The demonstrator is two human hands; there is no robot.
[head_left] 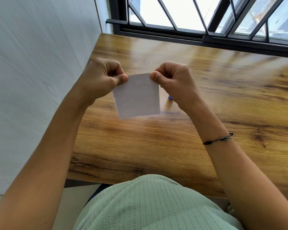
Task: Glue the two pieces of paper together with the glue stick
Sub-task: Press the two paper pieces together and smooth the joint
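Note:
A small white paper (137, 96) hangs in the air above the wooden table (173, 143). My left hand (103, 75) pinches its upper left corner between thumb and fingers. My right hand (173, 77) pinches its upper right corner the same way. I cannot tell whether it is one sheet or two lying together. A bit of blue, probably the glue stick (170, 97), peeks out on the table just behind my right wrist; most of it is hidden.
The table's left edge runs along a white wall (32, 63). A window with black bars (206, 19) stands behind the table's far edge. My body in a green top (148, 206) is at the near edge.

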